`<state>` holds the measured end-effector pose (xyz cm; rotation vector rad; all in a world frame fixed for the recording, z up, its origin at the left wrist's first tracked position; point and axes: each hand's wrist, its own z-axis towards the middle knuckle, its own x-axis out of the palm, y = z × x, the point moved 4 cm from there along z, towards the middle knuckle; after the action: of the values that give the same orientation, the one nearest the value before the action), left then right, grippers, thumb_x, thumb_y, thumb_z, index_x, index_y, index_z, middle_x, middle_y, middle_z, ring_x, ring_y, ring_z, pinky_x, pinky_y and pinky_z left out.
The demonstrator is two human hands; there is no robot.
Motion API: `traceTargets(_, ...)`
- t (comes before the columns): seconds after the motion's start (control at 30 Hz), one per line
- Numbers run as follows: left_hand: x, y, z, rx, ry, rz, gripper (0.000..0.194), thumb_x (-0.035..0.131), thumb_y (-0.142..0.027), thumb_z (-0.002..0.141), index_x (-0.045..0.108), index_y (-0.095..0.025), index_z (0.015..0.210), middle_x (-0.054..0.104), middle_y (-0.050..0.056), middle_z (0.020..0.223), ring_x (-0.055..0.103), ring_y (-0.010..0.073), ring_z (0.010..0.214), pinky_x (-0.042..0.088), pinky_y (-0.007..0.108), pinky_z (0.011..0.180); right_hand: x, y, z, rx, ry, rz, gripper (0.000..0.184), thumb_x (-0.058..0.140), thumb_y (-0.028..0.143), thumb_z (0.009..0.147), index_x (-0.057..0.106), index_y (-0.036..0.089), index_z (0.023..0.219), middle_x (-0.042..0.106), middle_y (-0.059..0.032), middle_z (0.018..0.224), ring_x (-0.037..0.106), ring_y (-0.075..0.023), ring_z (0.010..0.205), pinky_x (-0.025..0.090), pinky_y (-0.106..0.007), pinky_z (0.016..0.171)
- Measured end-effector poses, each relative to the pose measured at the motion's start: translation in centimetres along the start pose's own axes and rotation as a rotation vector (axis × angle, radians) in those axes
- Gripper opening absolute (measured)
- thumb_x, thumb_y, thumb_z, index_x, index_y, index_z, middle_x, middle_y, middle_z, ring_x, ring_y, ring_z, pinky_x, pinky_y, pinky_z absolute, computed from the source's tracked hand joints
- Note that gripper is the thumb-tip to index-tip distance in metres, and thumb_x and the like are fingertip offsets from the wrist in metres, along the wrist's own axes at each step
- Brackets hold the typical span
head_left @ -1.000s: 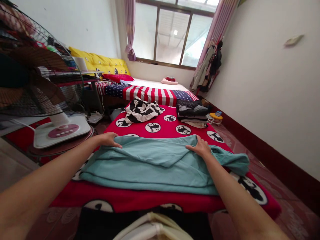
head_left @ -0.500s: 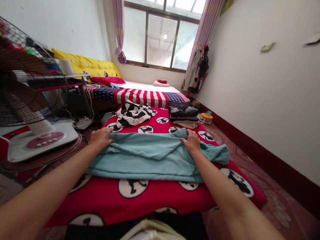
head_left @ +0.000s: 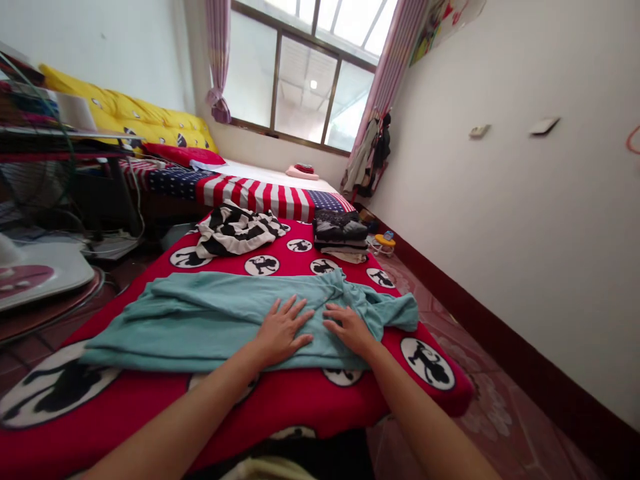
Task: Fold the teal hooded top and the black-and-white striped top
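A light teal garment (head_left: 200, 320) lies folded lengthwise in a long strip across a red blanket (head_left: 280, 417) with black and white cartoon figures. My left hand (head_left: 283, 330) rests flat on the cloth right of its middle, fingers spread. Close beside it, my right hand (head_left: 347, 327) also lies on the cloth with its fingers apart. Some wrinkles run through the fabric, and a narrower bunched part, perhaps a sleeve, sticks out at the right. What kind of garment it is, I cannot tell for sure.
Behind the garment lie a crumpled black-and-white cloth (head_left: 240, 230) and a stack of folded dark clothes (head_left: 340, 233). Farther back is a bed with a stars-and-stripes cover (head_left: 260, 193). A white fan base (head_left: 45, 273) stands at left, a small yellow stool (head_left: 385, 240) at right.
Both hands have let go of the garment's far edge and come nearer. My left hand has moved right, beside my right hand, and both now lie flat. The view has turned right.
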<state>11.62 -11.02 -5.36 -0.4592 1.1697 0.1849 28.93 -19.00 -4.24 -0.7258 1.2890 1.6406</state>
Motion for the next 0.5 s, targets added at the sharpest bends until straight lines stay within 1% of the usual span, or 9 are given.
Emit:
traceTargets(0.07,0.9,-0.2,-0.1,-0.021,-0.032,0.021,0.054,0.045,-0.057,0.09,0.047,-0.034,0.139,0.037,0.005,0.152,0.025,0.0321,0.143,0.015,0.058,0.113,-2.9,-1.8,-1.1,0.06,-0.203,0.082,0.028,0.049,0.039,0.089,0.071,0.023,0.097,0.071,-0.0069,0.111,0.064,-0.0224,0.106,0.043,-0.041,0.1)
traceTargets(0.13,1.2,0.0,-0.2,-0.027,-0.054,0.026,0.053,0.045,-0.056,0.09,0.048,-0.035,0.138,0.038,0.004,0.152,0.025,0.031,0.143,0.015,0.057,0.113,-6.6,-4.2,-2.4,0.153,-0.478,0.044,0.029,0.049,0.037,0.087,0.069,0.02,0.098,0.07,-0.0096,0.111,0.062,-0.0231,0.108,0.043,-0.039,0.1)
traceTargets(0.2,1.2,0.2,-0.3,-0.031,-0.059,0.025,0.052,0.046,-0.056,0.09,0.049,-0.035,0.137,0.039,0.004,0.151,0.026,0.0304,0.142,0.015,0.056,0.113,-10.0,-7.4,-3.8,0.39,-0.673,-0.069,0.037,0.049,0.036,0.084,0.064,0.016,0.111,0.063,-0.0133,0.123,0.054,-0.0245,0.119,0.038,-0.038,0.105)
traceTargets(0.23,1.1,0.2,-0.3,-0.035,-0.062,0.024,0.051,0.046,-0.055,0.089,0.049,-0.035,0.137,0.039,0.004,0.151,0.026,0.0304,0.142,0.015,0.056,0.113,-11.3,-9.1,-4.5,0.551,-0.72,-0.114,0.045,0.048,0.038,0.084,0.06,0.014,0.119,0.058,-0.0163,0.128,0.05,-0.0261,0.124,0.036,-0.039,0.106)
traceTargets(0.3,1.0,0.2,-0.3,-0.041,-0.071,0.02,0.051,0.046,-0.055,0.089,0.05,-0.035,0.136,0.04,0.004,0.15,0.027,0.0304,0.142,0.015,0.055,0.114,-12.8,-12.2,-5.5,0.84,-0.732,-0.144,0.063,0.046,0.047,0.083,0.049,0.006,0.13,0.051,-0.0256,0.134,0.046,-0.0324,0.127,0.037,-0.045,0.103)
traceTargets(0.33,0.9,0.1,-0.3,-0.043,-0.074,0.018,0.051,0.046,-0.055,0.089,0.05,-0.035,0.136,0.04,0.004,0.15,0.027,0.0304,0.141,0.016,0.055,0.114,-13.1,-13.4,-5.7,0.929,-0.713,-0.133,0.072,0.046,0.053,0.082,0.047,0.001,0.131,0.049,-0.0306,0.132,0.047,-0.0366,0.126,0.039,-0.049,0.1)
traceTargets(0.4,0.8,0.0,-0.3,-0.042,-0.075,0.016,0.051,0.046,-0.055,0.089,0.05,-0.035,0.136,0.041,0.004,0.15,0.028,0.0305,0.141,0.016,0.055,0.113,-13.1,-15.1,-5.5,0.979,-0.651,-0.09,0.078,0.052,0.059,0.076,0.054,-0.003,0.122,0.055,-0.0352,0.12,0.053,-0.0423,0.117,0.043,-0.053,0.091)
traceTargets(0.43,0.8,0.0,-0.3,-0.042,-0.074,0.015,0.051,0.046,-0.055,0.089,0.05,-0.035,0.136,0.041,0.004,0.15,0.028,0.0305,0.141,0.016,0.056,0.113,-12.9,-15.7,-5.3,0.978,-0.611,-0.066,0.072,0.057,0.058,0.072,0.061,0.0,0.114,0.061,-0.0326,0.109,0.058,-0.0421,0.109,0.046,-0.052,0.086)
traceTargets(0.5,0.8,0.0,-0.3,-0.041,-0.073,0.014,0.051,0.047,-0.054,0.089,0.05,-0.034,0.136,0.041,0.004,0.15,0.028,0.0306,0.141,0.016,0.055,0.113,-12.7,-16.4,-4.7,0.943,-0.538,-0.02,0.048,0.068,0.046,0.062,0.07,0.007,0.09,0.069,-0.0218,0.083,0.065,-0.038,0.089,0.05,-0.047,0.075)
